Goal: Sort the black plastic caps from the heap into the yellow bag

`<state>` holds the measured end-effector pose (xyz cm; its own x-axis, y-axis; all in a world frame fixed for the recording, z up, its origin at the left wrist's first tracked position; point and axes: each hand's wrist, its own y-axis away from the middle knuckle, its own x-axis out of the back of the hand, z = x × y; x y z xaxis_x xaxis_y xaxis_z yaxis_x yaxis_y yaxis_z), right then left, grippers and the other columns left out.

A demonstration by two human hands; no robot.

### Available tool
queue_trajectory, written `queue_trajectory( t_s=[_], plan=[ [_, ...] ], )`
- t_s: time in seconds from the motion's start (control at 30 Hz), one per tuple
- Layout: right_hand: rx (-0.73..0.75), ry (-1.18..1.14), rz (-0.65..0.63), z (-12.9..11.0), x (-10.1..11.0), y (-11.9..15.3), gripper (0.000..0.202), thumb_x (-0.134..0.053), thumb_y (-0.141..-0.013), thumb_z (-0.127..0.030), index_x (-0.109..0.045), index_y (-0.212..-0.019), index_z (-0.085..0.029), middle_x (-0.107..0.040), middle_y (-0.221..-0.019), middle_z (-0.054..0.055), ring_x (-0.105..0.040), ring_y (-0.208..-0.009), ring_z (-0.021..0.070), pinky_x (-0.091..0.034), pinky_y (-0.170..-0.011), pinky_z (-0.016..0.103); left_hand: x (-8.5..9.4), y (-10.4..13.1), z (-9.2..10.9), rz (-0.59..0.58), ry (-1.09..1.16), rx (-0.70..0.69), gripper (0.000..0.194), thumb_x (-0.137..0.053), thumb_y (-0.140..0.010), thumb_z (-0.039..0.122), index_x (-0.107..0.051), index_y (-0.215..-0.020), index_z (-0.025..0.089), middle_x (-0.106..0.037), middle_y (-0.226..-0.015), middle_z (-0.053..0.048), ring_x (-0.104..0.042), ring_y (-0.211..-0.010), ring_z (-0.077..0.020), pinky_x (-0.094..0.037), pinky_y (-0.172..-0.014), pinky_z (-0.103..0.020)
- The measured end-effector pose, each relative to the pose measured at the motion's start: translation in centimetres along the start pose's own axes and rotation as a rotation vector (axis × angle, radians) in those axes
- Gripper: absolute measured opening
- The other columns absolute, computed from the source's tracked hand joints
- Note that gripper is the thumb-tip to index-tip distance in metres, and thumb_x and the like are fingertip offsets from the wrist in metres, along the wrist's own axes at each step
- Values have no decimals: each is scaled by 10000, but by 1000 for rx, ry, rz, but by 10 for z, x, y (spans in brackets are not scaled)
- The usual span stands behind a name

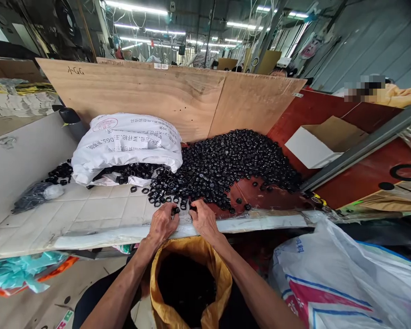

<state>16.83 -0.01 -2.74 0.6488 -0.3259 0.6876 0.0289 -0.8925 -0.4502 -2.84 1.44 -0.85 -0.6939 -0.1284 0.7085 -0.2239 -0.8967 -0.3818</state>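
Note:
My left hand (163, 222) is at the front edge of the table, fingers closed round a small black plastic part (175, 210). Close beside it, my right hand (204, 220) pinches another small black part (193, 208), mostly hidden by the fingers. Several loose black rings (157, 199) lie just beyond both hands. Behind them spreads a big heap of small black plastic parts (239, 157). Below my forearms, an orange-yellow sack (156, 278) stands open between my legs, with dark contents that I cannot make out singly.
A white woven sack (130, 141) lies on the left of the table, black rings spilling from its mouth. Plywood boards (150, 91) wall the back. An open cardboard box (310, 146) is at right, behind a metal bar (363, 141). A large white bag (315, 269) stands lower right.

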Motion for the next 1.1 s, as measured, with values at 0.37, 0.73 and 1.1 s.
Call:
queue_trajectory(
  t_s=[0.37, 0.73, 1.1],
  plan=[
    [27, -551, -13, -33, -4, 4, 264, -645, -936, -229, -732, -1185, -245, -736, -1130, 70, -706, -1028, 220, -574, -848, 324, 2, 4, -8, 40, 316, -108, 398, -597, -787, -1, -724, -1106, 199, -684, -1018, -49, -665, -784, -146, -584, -757, -283],
    [27, -569, 63, -35, -6, 6, 200, -647, -986, -243, -806, -1104, -268, -731, -1072, 64, -700, -984, 203, -568, -839, 325, 11, 7, -2, -75, 645, 49, 198, -686, -867, 179, -716, -1058, 220, -723, -1049, -34, -722, -969, -182, -591, -886, -314],
    [-72, -469, 101, -30, -20, 11, 269, -646, -982, -379, -694, -1180, -204, -774, -988, 82, -745, -857, 217, -618, -770, 321, 15, 7, -1, -49, 651, 21, 168, -728, -886, 262, -753, -1044, 213, -752, -1045, -47, -710, -972, -199, -568, -927, -342]
  ],
)
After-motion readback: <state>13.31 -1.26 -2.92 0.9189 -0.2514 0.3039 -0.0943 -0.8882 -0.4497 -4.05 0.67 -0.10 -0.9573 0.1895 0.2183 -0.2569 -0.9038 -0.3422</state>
